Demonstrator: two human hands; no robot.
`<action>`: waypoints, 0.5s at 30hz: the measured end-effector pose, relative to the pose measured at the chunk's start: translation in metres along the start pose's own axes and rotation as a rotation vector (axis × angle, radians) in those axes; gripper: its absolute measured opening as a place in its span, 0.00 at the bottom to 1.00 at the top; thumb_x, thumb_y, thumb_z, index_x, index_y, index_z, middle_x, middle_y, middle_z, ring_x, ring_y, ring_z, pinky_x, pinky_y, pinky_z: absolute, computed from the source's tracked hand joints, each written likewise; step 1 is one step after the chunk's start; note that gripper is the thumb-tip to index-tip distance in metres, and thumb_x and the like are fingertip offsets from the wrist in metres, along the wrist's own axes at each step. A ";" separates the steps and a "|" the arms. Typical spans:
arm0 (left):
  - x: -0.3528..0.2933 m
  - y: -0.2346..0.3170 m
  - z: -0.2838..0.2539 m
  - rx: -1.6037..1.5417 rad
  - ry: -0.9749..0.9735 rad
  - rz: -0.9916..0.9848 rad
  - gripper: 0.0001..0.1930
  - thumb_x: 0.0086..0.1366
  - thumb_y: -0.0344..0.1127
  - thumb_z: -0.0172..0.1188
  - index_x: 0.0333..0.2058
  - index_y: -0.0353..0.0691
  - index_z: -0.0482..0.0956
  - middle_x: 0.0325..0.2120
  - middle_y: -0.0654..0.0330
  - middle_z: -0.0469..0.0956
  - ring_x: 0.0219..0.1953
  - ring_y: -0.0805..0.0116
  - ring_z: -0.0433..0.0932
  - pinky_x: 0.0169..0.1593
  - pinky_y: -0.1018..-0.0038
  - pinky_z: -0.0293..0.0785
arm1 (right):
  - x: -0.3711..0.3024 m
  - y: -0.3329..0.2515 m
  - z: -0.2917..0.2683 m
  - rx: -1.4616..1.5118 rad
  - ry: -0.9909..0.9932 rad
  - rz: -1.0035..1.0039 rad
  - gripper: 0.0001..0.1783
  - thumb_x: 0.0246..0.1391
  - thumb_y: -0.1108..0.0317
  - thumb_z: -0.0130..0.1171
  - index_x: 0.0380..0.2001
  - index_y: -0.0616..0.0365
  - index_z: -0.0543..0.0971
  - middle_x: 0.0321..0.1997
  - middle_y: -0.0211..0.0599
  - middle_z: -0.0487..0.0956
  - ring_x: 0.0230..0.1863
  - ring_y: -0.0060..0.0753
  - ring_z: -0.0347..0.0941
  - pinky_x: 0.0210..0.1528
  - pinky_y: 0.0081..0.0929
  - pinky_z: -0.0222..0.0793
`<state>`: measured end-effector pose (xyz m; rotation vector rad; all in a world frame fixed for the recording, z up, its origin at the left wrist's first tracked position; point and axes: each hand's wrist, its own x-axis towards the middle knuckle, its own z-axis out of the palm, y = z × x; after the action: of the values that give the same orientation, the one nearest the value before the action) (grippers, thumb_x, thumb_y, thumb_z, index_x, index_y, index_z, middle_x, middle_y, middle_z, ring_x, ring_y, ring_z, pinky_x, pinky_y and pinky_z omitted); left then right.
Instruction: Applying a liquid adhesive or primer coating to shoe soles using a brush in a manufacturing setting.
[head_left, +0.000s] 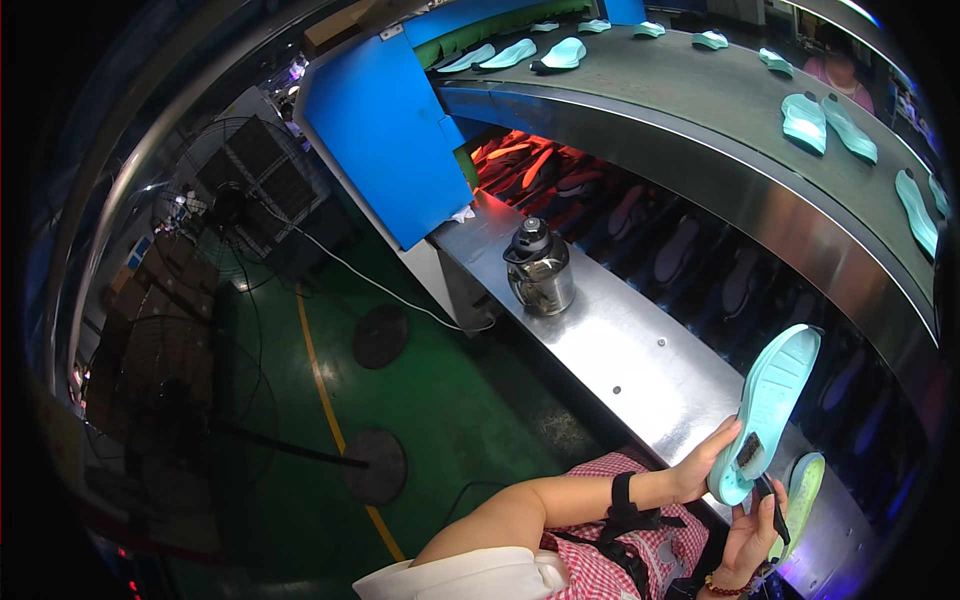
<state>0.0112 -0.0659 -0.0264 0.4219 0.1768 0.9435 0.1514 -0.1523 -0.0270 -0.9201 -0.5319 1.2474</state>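
My left hand [707, 463] grips a turquoise shoe sole [780, 375] near its heel, holding it tilted up above the metal ledge. Below it, my right hand [748, 545] has its fingers closed round the black handle of a brush [748, 448]. The brush's dark bristles show against the inside of the sole's heel; part of the tool is hidden behind the sole and fingers. Just right of that hand, a second sole [802, 500], pale green with a turquoise edge, leans over the ledge.
A steel ledge [640, 370] carries a clear jug with a black lid [540, 270]. Beyond it, dark soles lie on a lower conveyor [675, 250], lit red at its far end. Turquoise soles [805, 122] ride the upper belt [660, 75]. A blue machine housing [385, 130] and fans stand left.
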 end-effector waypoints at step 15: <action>-0.008 -0.004 -0.010 -0.175 -0.144 -0.051 0.23 0.67 0.45 0.36 0.56 0.38 0.55 0.49 0.55 0.66 0.51 0.65 0.66 0.55 0.65 0.63 | -0.006 -0.002 0.014 0.152 0.043 -0.055 0.16 0.48 0.74 0.55 0.42 0.64 0.68 0.43 0.47 0.72 0.46 0.43 0.69 0.46 0.44 0.69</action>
<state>0.0058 -0.0721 -0.0370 0.3202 -0.0262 0.8671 0.1399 -0.1540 -0.0165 -0.7980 -0.4196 1.1984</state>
